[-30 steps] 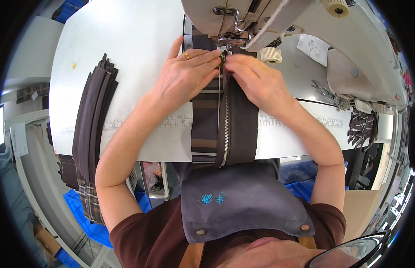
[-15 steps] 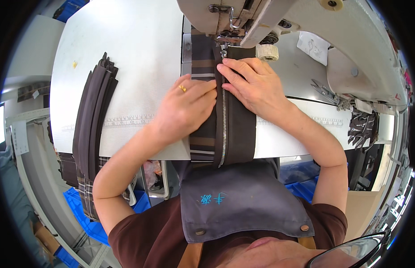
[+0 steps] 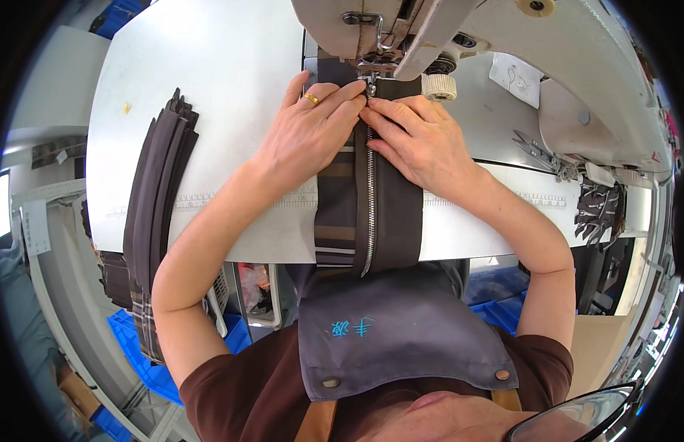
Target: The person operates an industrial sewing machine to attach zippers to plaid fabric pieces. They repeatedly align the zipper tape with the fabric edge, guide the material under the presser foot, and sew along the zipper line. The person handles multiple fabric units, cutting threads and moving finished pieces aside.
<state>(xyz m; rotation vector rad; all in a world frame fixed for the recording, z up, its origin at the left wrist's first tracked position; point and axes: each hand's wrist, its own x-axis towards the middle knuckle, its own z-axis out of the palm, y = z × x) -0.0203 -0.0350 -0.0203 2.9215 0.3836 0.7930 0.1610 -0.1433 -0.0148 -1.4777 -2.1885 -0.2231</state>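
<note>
A metal-toothed zipper [image 3: 371,199] on dark tape runs lengthwise over dark and plaid striped fabric [image 3: 335,210]. Its slider [image 3: 371,89] lies just below the sewing machine's presser foot [image 3: 371,65]. My left hand [image 3: 309,125], wearing a gold ring, has its thumb and forefinger closed at the zipper's left edge by the slider; its little finger sticks out. From the other side my right hand [image 3: 423,144] presses its bunched fingertips on the zipper, almost touching the left ones. What lies under the fingertips is hidden.
The machine's head [image 3: 430,37] overhangs the work. A stack of dark strips [image 3: 159,177] lies on the white table [image 3: 209,81] at left. Snips [image 3: 533,149] and a bundle of zipper pieces [image 3: 598,210] sit at right. Blue bins [image 3: 139,353] stand below.
My left hand has slid up along the zipper to the slider, close to the presser foot. The right hand stays nearly in place; the fabric has barely moved.
</note>
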